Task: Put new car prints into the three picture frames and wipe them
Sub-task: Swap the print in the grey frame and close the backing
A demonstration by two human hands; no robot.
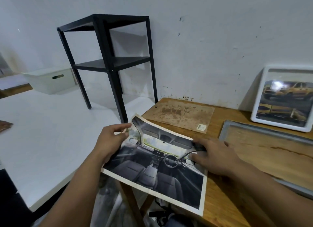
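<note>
While left hand pinches car print, right hand flat, fingertips blurred

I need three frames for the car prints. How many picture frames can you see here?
2: a white plastic picture frame leaning on the wall, and a grey empty frame lying flat on the wooden table. A third may be out of view.

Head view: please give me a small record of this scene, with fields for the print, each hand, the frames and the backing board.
print: car interior print, partly over the wooden table edge
left hand: left hand grips the print's left edge
right hand: right hand rests flat on the print
grey frame: grey frame lies flat, no print inside
white frame: white frame leans on wall, holds yellow car print
backing board: backing board lies flat
</note>
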